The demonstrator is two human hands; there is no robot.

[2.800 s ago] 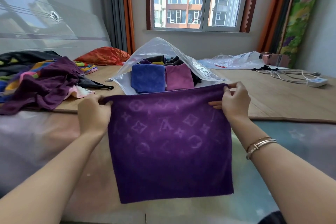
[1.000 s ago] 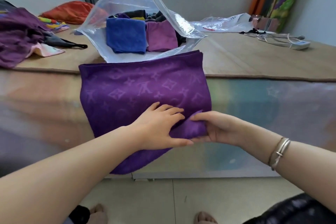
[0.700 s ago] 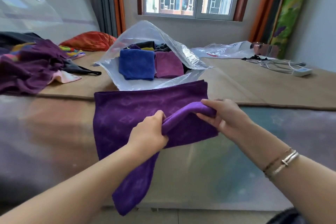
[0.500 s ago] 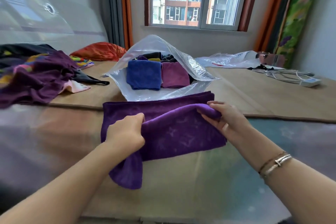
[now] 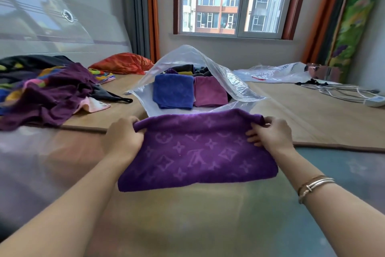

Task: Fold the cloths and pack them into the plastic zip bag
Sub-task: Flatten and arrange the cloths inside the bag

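Two hands grip a purple cloth [image 5: 195, 152], folded over on the bed just before the open plastic zip bag [image 5: 233, 83]: left hand [image 5: 123, 135] and right hand [image 5: 270, 133] pinch its far corners. Best align edges squarely before folding again.

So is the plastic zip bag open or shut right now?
Open: the plastic zip bag's top flap arches up, showing the blue cloth and pink cloth inside.

Counting around the open zip bag [image 5: 233, 84]: two folded cloths visible inside at the front, blue [image 5: 173, 91] and pink [image 5: 210, 91], one purple cloth [image 5: 198, 152] just before it, one messy clothes pile [image 5: 45, 90] left of it.
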